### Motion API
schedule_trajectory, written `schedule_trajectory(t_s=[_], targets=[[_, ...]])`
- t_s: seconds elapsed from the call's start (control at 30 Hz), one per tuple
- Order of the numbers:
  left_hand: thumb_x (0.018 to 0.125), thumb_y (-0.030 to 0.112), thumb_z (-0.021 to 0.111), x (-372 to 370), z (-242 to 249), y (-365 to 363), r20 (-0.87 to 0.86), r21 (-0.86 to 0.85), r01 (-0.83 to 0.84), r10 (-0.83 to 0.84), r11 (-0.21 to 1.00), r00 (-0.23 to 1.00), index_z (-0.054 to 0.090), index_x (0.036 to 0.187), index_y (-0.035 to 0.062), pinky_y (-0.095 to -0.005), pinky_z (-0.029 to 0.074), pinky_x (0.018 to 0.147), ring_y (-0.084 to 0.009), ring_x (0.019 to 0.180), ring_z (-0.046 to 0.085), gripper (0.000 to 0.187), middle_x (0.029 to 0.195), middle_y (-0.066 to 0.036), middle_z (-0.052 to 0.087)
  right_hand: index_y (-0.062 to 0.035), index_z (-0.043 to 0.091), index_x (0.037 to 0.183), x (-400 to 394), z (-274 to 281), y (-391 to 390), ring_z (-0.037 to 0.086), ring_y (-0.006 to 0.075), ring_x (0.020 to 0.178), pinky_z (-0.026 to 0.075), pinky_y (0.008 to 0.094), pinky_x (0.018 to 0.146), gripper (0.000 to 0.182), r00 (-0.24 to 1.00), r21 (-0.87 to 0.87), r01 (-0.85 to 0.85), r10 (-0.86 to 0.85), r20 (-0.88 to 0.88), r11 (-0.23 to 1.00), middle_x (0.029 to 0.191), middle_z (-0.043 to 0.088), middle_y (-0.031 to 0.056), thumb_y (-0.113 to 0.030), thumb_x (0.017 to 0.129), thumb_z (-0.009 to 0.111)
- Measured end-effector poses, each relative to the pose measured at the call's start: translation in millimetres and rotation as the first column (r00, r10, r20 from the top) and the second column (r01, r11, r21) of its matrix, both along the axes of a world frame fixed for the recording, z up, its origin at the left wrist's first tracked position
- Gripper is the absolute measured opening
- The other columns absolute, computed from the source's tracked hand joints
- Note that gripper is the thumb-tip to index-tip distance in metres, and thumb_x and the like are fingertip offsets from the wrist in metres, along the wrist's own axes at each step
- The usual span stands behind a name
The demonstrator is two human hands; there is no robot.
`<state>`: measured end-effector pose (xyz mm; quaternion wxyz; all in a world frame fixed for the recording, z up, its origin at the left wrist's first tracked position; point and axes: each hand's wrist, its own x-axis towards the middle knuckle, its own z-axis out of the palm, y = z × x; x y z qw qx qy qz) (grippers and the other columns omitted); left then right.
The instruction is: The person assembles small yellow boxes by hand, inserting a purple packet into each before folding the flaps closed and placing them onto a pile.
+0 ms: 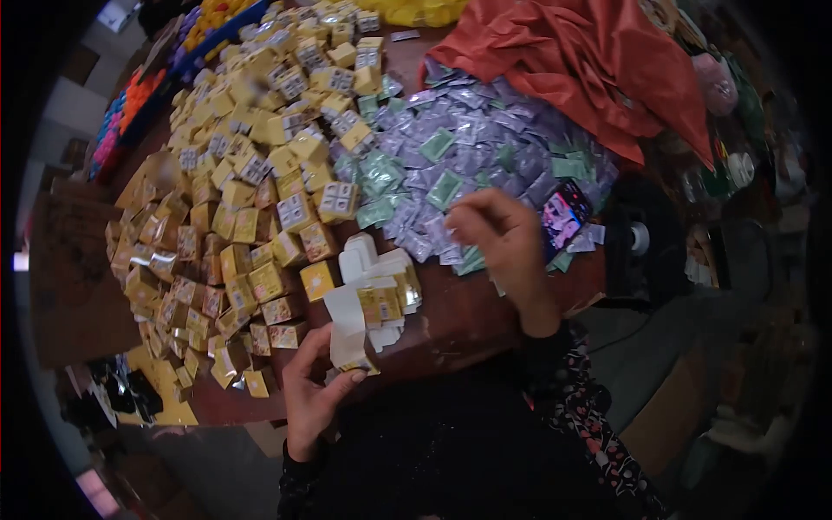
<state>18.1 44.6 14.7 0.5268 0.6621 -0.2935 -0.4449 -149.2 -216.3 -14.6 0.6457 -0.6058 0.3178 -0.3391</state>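
My left hand [314, 392] holds an unfolded white-and-yellow carton blank [350, 328] upright near the table's front edge. A small stack of flat carton blanks [381, 277] lies on the wooden table [459, 316] just above it. My right hand [504, 241] reaches into the edge of a heap of purple and green foil sachets [472, 152], with its fingers curled over them; whether it grips one is hidden. A large pile of small yellow boxes [251, 182] covers the left of the table.
A phone [564, 217] with a lit screen lies right of my right hand. An orange cloth [589, 61] covers the far right of the table. Colourful items [130, 108] line the far left edge. A cardboard box [74, 277] stands at the left.
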Motion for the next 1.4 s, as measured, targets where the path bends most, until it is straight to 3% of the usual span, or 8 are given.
schedule_trajectory(t_s=[0.13,0.27,0.37,0.67,0.83,0.93,1.17,1.4], targets=[[0.079,0.005,0.088,10,-12,7,-0.064,-0.116,-0.134,0.127,0.984,0.990,0.057,0.141,-0.0042,-0.0339,0.049,0.106,-0.0189,0.120,0.063,0.070,0.126,-0.005,0.062,-0.0031,0.073,0.095,-3,-12,-18,0.067,0.0109,0.072,0.052,0.0278,0.066,0.004,0.949,-0.438,-0.022,-0.119,-0.291,0.898,0.087,0.073,0.0036,-0.007,0.094,0.073],[0.079,0.005,0.089,15,-18,7,-0.050,-0.177,-0.153,0.146,0.972,0.988,0.058,0.140,-0.0043,-0.0349,0.050,0.108,-0.0196,0.121,0.062,0.069,0.130,-0.005,0.057,-0.0059,0.074,0.095,10,-28,-7,0.069,0.0291,0.075,0.054,0.0387,0.067,0.013,0.825,-0.569,-0.323,-0.069,-0.560,0.756,0.089,0.067,0.0099,-0.012,0.084,0.080],[0.079,0.004,0.088,14,-20,6,-0.024,-0.165,-0.156,0.154,0.974,0.988,0.058,0.140,-0.0041,-0.0345,0.052,0.106,-0.0194,0.121,0.063,0.068,0.131,-0.005,0.056,-0.0078,0.073,0.093,30,-38,9,0.068,0.0308,0.079,0.053,0.0429,0.068,0.017,0.734,-0.631,-0.383,-0.192,-0.651,0.675,0.089,0.065,0.0093,-0.018,0.083,0.082],[0.080,-0.005,0.084,6,-15,-11,0.074,-0.140,-0.207,0.219,0.968,0.973,0.056,0.139,-0.0017,-0.0375,0.058,0.104,-0.0226,0.120,0.066,0.065,0.132,-0.006,0.054,-0.0082,0.066,0.086,41,-41,5,0.068,0.0304,0.071,0.052,0.0397,0.063,0.015,0.863,-0.542,-0.220,-0.096,-0.496,0.811,0.084,0.064,0.0104,-0.009,0.081,0.080],[0.075,0.000,0.089,-1,-30,-23,0.354,-0.204,-0.180,0.244,0.962,0.903,0.060,0.137,0.0017,-0.0360,0.059,0.096,-0.0247,0.113,0.067,0.068,0.128,-0.011,0.057,0.0006,0.069,0.091,24,14,28,0.053,0.0009,0.070,0.042,0.0216,0.061,0.010,0.979,-0.043,-0.188,0.184,-0.083,0.981,0.079,0.065,-0.0035,-0.007,0.095,0.074],[0.070,0.000,0.092,-5,-33,-32,0.548,-0.235,-0.131,0.242,0.963,0.801,0.062,0.136,0.0032,-0.0365,0.058,0.090,-0.0287,0.109,0.066,0.072,0.123,-0.014,0.060,0.0006,0.069,0.092,29,30,52,0.054,0.0020,0.070,0.042,0.0213,0.063,0.010,0.965,-0.008,-0.260,0.260,0.034,0.966,0.076,0.063,-0.0033,-0.007,0.095,0.074],[0.066,-0.001,0.092,-14,-32,-34,0.627,-0.293,-0.101,0.271,0.951,0.731,0.061,0.138,0.0048,-0.0379,0.057,0.089,-0.0328,0.110,0.065,0.078,0.123,-0.016,0.062,-0.0032,0.073,0.088,38,37,58,0.059,0.0178,0.062,0.044,0.0329,0.058,0.009,0.841,-0.237,-0.504,0.410,-0.353,0.831,0.070,0.056,0.0073,-0.010,0.086,0.078],[0.068,-0.003,0.090,-19,-37,-33,0.637,-0.306,-0.066,0.256,0.950,0.728,0.060,0.141,0.0055,-0.0385,0.057,0.090,-0.0329,0.112,0.066,0.080,0.126,-0.017,0.063,-0.0039,0.076,0.087,40,35,48,0.054,0.0206,0.055,0.042,0.0373,0.054,0.006,0.853,-0.569,-0.509,0.295,-0.430,0.646,0.067,0.056,0.0086,-0.007,0.083,0.079]])
